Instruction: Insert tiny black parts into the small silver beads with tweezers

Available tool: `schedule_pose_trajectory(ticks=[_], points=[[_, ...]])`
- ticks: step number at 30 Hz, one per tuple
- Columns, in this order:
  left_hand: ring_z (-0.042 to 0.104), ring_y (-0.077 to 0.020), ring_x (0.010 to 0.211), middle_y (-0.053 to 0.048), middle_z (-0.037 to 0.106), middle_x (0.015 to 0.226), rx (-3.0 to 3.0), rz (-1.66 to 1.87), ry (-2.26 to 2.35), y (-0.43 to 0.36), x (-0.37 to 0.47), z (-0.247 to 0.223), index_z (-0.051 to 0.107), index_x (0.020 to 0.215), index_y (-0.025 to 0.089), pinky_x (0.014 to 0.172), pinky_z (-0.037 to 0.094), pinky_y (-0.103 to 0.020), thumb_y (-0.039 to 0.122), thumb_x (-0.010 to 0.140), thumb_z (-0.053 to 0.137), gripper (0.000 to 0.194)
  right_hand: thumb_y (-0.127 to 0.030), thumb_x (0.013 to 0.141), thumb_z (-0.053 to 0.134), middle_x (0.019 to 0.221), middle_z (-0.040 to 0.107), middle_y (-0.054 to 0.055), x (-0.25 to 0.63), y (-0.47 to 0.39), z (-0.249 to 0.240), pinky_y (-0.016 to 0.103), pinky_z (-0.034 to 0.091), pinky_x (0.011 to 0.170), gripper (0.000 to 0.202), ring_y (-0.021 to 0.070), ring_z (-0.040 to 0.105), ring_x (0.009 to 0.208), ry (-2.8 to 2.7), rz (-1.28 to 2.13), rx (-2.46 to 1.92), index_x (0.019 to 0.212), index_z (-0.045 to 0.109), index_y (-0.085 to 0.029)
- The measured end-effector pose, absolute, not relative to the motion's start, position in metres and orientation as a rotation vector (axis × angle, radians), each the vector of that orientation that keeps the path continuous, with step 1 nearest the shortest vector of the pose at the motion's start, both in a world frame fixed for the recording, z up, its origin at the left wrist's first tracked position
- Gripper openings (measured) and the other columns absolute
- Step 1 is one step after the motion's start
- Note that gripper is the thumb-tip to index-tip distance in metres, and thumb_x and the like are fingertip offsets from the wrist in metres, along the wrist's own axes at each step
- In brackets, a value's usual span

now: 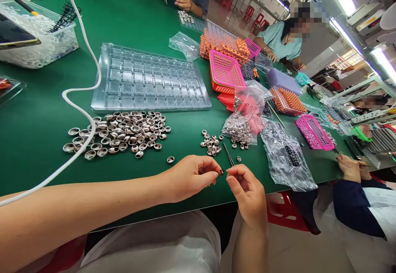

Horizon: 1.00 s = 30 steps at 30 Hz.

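Observation:
My left hand (pixel 193 177) pinches a small dark part (pixel 221 172) between thumb and fingertips, just above the green table. Close on its right, my right hand (pixel 247 190) is closed on metal tweezers (pixel 228 154), whose thin tip points up and away. Beyond my hands lies a little heap of small silver rings (pixel 211 144). A larger pile of silver cup-shaped pieces (pixel 123 132) spreads to the left, and one loose silver cup (pixel 170 159) sits beside my left wrist. The clear compartment tray (pixel 151 79) lies behind the large pile.
A white cable (pixel 69 93) crosses the left side near a tub of white rings (pixel 55 46). Plastic bags (pixel 286 153), pink baskets (pixel 227 71) and trays of orange parts (pixel 287 100) stand to the right. Other people sit around the table.

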<state>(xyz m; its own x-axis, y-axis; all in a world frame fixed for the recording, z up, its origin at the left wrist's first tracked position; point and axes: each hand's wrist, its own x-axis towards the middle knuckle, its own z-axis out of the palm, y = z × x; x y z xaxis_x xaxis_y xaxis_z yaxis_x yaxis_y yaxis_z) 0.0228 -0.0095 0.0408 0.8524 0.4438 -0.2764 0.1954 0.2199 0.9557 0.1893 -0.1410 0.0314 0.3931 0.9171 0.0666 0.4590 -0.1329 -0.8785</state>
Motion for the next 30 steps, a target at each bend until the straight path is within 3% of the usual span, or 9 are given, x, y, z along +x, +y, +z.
schedule_pose_trajectory(ticks=[3,9,12,14,16,18,21,25,30], points=[[0.06,-0.0172,0.074,-0.001,0.067,0.079,1.553,0.201,0.559,-0.013,0.019,0.045,0.063,0.097,0.017,0.066,0.045,-0.029,0.032,0.085,0.056,0.02,-0.038,0.093,0.064,0.083,0.063,0.0,0.183,-0.14,0.04,0.022,0.04,0.055,0.017,0.0096,0.052,0.062,-1.194,0.813,-1.696,0.095,0.069,-0.022],[0.062,-0.0184,0.068,-0.001,0.068,0.079,1.965,0.28,0.46,-0.022,0.012,0.042,0.052,0.102,0.019,0.061,0.047,-0.03,0.02,0.092,0.052,0.01,-0.037,0.092,0.063,0.07,0.055,-0.002,0.179,-0.137,0.039,0.023,0.033,0.051,0.024,0.0084,0.044,0.057,-1.159,0.956,-1.693,0.076,0.064,-0.019],[0.065,-0.0239,0.093,-0.009,0.07,0.101,2.252,0.597,0.378,-0.024,0.008,0.041,0.053,0.11,0.016,0.079,0.053,-0.037,0.011,0.093,0.052,0.018,-0.04,0.09,0.066,0.066,0.053,-0.003,0.181,-0.138,0.03,0.022,0.033,0.051,0.026,0.0084,0.043,0.057,-1.024,0.919,-1.68,0.076,0.064,-0.019],[0.059,-0.0267,0.112,-0.014,0.065,0.118,2.353,0.913,0.333,-0.023,0.006,0.044,0.052,0.115,0.016,0.096,0.05,-0.044,0.008,0.094,0.053,0.022,-0.041,0.088,0.069,0.063,0.051,-0.004,0.182,-0.138,0.022,0.022,0.033,0.051,0.026,0.0079,0.043,0.055,-0.856,0.822,-1.649,0.076,0.064,-0.018],[0.053,-0.0259,0.115,-0.013,0.06,0.119,2.344,1.133,0.334,-0.021,0.005,0.047,0.052,0.115,0.016,0.101,0.047,-0.045,0.008,0.094,0.056,0.023,-0.043,0.084,0.073,0.06,0.051,-0.005,0.184,-0.135,0.017,0.021,0.031,0.048,0.027,0.0072,0.042,0.051,-0.658,0.68,-1.575,0.077,0.064,-0.018],[0.053,-0.0237,0.109,-0.011,0.059,0.112,2.261,1.204,0.395,-0.017,0.005,0.049,0.052,0.112,0.017,0.096,0.049,-0.042,0.011,0.094,0.059,0.021,-0.044,0.08,0.075,0.058,0.052,-0.005,0.183,-0.132,0.013,0.021,0.029,0.045,0.029,0.0069,0.043,0.047,-0.506,0.551,-1.482,0.077,0.063,-0.018],[0.059,-0.0233,0.102,-0.009,0.063,0.107,2.004,0.97,0.577,-0.012,0.01,0.046,0.055,0.108,0.018,0.088,0.052,-0.04,0.024,0.092,0.064,0.019,-0.043,0.081,0.074,0.057,0.052,-0.005,0.176,-0.127,0.011,0.02,0.03,0.045,0.029,0.0068,0.044,0.047,-0.418,0.45,-1.389,0.077,0.06,-0.018],[0.067,-0.0218,0.091,-0.007,0.071,0.1,1.389,0.493,0.666,-0.003,0.021,0.04,0.061,0.104,0.017,0.081,0.056,-0.037,0.044,0.084,0.07,0.035,-0.041,0.086,0.071,0.061,0.053,-0.005,0.159,-0.126,0.004,0.02,0.03,0.045,0.025,0.0066,0.045,0.048,-0.411,0.404,-1.348,0.081,0.06,-0.019],[0.066,-0.0188,0.086,-0.006,0.074,0.096,1.088,0.49,0.644,0.006,0.026,0.043,0.07,0.096,0.015,0.08,0.054,-0.032,0.044,0.078,0.075,0.034,-0.037,0.091,0.068,0.073,0.056,-0.002,0.14,-0.14,-0.013,0.023,0.037,0.049,0.019,0.0072,0.048,0.053,-0.51,0.392,-1.407,0.085,0.061,-0.02]])
